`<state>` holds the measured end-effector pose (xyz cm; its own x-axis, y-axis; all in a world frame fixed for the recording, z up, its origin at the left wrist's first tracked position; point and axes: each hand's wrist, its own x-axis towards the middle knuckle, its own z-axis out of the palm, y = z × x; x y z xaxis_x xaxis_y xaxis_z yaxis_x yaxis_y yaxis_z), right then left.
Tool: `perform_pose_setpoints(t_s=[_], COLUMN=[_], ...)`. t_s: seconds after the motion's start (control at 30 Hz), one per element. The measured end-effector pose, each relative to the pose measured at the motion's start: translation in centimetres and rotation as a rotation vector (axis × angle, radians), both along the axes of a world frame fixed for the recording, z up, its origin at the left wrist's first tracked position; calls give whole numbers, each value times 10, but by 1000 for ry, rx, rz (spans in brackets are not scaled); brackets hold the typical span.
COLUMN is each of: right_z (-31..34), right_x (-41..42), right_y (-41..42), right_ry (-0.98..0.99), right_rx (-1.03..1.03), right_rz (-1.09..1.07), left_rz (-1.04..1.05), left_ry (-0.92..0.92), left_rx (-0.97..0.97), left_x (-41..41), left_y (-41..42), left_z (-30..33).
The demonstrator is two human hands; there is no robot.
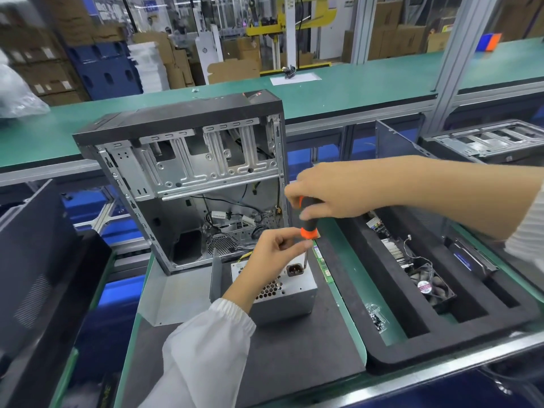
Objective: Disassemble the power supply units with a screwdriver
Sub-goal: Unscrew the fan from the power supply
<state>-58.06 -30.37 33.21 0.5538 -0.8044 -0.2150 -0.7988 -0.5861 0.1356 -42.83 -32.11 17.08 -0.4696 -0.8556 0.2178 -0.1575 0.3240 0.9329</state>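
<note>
R hand (329,191) grips screwdriver (307,220) upright, tip on PSU (290,293) below; L hand (276,248) steadies shaft.

Screwdriver (307,219) tip: too small to see, contact with power supply unit (290,293) not sure. Left part of unit top hidden under left hand (272,254). Handle middle covered by fingers (294,195) of right hand (332,187). Right forearm cut by right picture edge; left sleeve (203,354) cut by bottom edge. Label on fan (428,287) in foam tray (412,343): too small to read. Small parts in bag (376,318): cannot tell which. Background boxes, people blurred. Black panel (35,260) at left cut by edge.
</note>
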Motion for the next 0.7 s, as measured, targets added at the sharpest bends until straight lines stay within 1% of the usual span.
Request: perform_pose_setpoints(t_s=[0.1, 0.17, 0.23, 0.3, 0.33, 0.37, 0.4, 0.43, 0.5, 0.57, 0.63, 0.7], right_z=[8, 12, 13, 11, 8, 4, 0, -1, 3, 10, 12, 14], right_x=[0, 1, 0, 3, 5, 7, 8, 9, 12, 15, 16, 15], right_y=[-1, 0, 0, 2, 2, 0, -2, -3, -3, -3, -2, -3], right_ry=[-5, -25, -23, 32, 83, 120, 128, 125, 117, 182, 236, 240], right_rx=[162, 196, 149, 11, -78, -144, -163, -136, -7, 88, 71, 67], right_rz=[111, 98, -41, -211, -221, -198, -161, -121, -34, 26, 87, 127], left_rz=[-66, -76, -66, -61, -65, -76, -90, -104, -117, -116, -112, -111], left_ry=[50, 63, 83, 94, 88, 92, 113, 139, 160, 160, 174, 181], left_rx=[28, 57, 83, 105, 116, 129, 146, 161, 172, 174, 179, 180], left_x=[-1, -2, -3, -5, -5, -5, -5, -5, -3, -2, -1, 0], left_y=[-1, -1, 0, 0, 0, 1, 2, 3, 3, 3, 3, 2], left_z=[0, -3, -4, -2, -1, 0, 0, 0, 0, 0, 1, 3])
